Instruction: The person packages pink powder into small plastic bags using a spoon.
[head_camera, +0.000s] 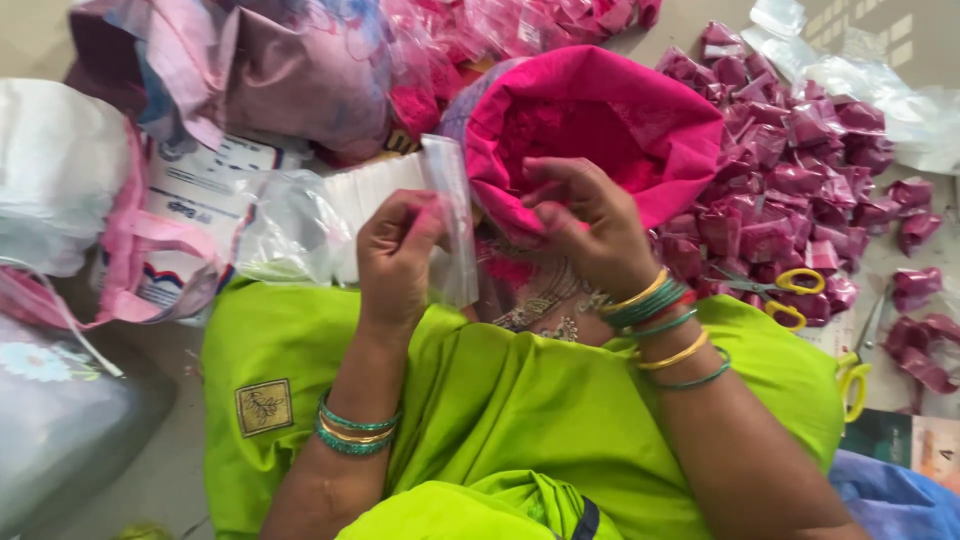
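At the far left a white sack (50, 170) is cut off by the frame edge, and below it a grey bundle (70, 420) with a flower print runs out of view. A pink-handled printed bag (180, 240) lies next, half buried under crumpled plastic (285, 235). Above it, a heap of clear wrappers over mauve cloth (290, 70) is too tangled to sort out.

The left hand (395, 265) rises from the green lap cloth (500, 420), thumb and fingers pinched on the lower edge of a small clear pouch (450, 215), which stands upright between both hands, just in front of the sack of pink powder (600, 130). The pouch is see-through and its contents are hard to make out. Behind it a stack of flat white pouches (375, 195) shows only partly.

The right hand (590, 230) is curled at the sack's rolled rim, fingertips bent inward and pressed together; whether they hold powder cannot be told, since the knuckles hide them. The hand also covers the sack's near lip.

To the right lies a pile of filled pink packets (790, 170), touching the sack. Yellow-handled scissors (790, 295) rest at its near edge, blades buried among packets. A second pair (855, 385) is half hidden farther right.
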